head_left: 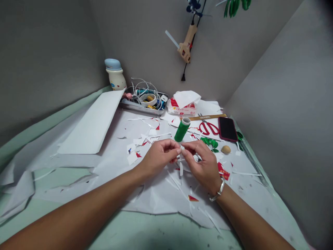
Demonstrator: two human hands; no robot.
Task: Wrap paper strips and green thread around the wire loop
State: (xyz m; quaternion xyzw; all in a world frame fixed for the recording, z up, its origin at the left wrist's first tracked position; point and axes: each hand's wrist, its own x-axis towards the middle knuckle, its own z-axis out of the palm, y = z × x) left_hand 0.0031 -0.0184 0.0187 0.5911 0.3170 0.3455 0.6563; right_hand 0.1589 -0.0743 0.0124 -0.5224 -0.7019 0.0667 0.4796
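Note:
My left hand (162,152) and my right hand (204,163) meet fingertip to fingertip above the middle of the table, both pinched closed. Between them a narrow white paper strip (181,166) hangs down. The fingers hide its upper end, and I cannot make out whether both hands grip it equally. Just beyond my fingertips a spool of green thread (182,130) stands upright. A bunch of green leaf-like pieces (210,143) lies past my right hand, with a small tan ball (225,149) to its right. A silver bangle circles my right wrist.
Paper scraps (142,142) litter the white sheet. Red-handled scissors (208,127), a wooden ruler (205,117) and a phone (228,128) lie at the back right. Behind are a metal tray (145,109) and a tissue pack (181,108). White card (91,125) rests left; a glue gun (186,45) hangs above.

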